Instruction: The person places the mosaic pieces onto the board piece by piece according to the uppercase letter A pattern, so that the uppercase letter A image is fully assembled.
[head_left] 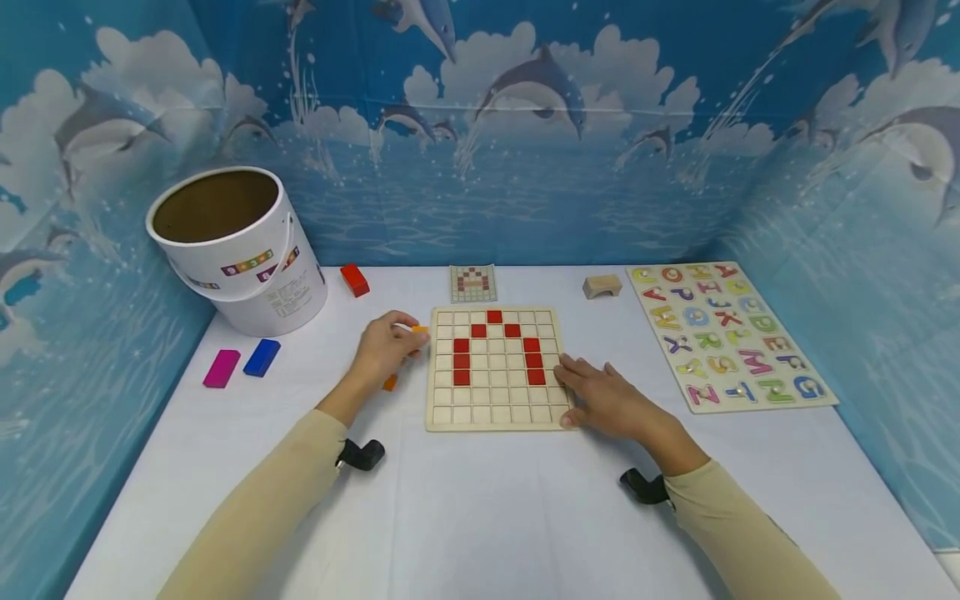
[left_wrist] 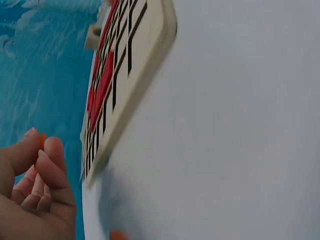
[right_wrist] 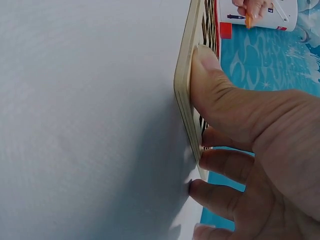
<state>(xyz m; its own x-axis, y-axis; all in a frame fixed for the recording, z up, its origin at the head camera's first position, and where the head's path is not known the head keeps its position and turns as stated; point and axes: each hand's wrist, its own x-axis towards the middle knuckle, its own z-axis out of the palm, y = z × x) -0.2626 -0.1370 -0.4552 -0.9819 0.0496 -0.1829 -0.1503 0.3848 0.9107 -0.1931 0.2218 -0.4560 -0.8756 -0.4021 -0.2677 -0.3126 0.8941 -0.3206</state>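
Your left hand [head_left: 384, 348] pinches an orange tile [left_wrist: 41, 145], while only the right wrist view shows your right hand's [right_wrist: 260, 150] thumb pressing flat on the board [right_wrist: 186, 75] edge.

Grid board [head_left: 495, 417]: I'm seeing a pale wooden tray of small squares lying flat on the white table, my right hand [head_left: 611, 402] resting on its right edge, thumb on the rim
Red tiles [head_left: 494, 317]: sitting in the cells, forming an arch shape open at the bottom
Orange tile [head_left: 420, 330]: I'm pinching it in my left hand [head_left: 384, 350], just beside the board's left edge
Second orange tile [head_left: 389, 383]: lying on the table under my left hand
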